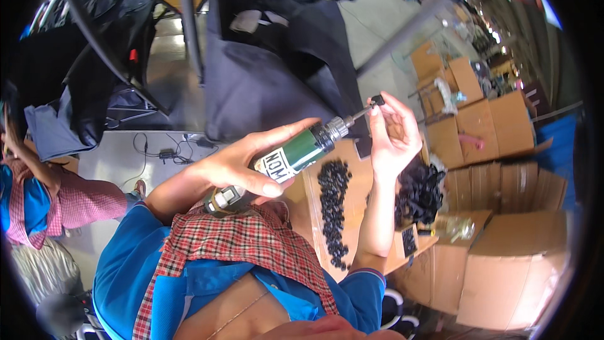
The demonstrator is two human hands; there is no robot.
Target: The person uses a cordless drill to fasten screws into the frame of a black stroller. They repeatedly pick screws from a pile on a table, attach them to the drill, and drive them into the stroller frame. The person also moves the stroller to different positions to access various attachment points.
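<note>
My left hand [233, 162] is wrapped round the body of a green and black electric screwdriver [301, 151], which points up and to the right. At the end of its bit is a small black plastic piece [377, 100]. My right hand [395, 145] pinches that piece between thumb and fingertips, its other fingers curled. Black fabric [270, 88] on a dark tubular frame [190, 25] stands just beyond the screwdriver. Below the right hand, many small black pieces [333, 195] lie in a long patch on a tan tabletop [362, 182].
A heap of black straps or pieces [420, 192] and a small open box [409, 242] sit right of my right forearm. Cardboard boxes [516, 271] fill the right side. At left, another person [69, 198] sits or stands near cables [167, 151] on the floor.
</note>
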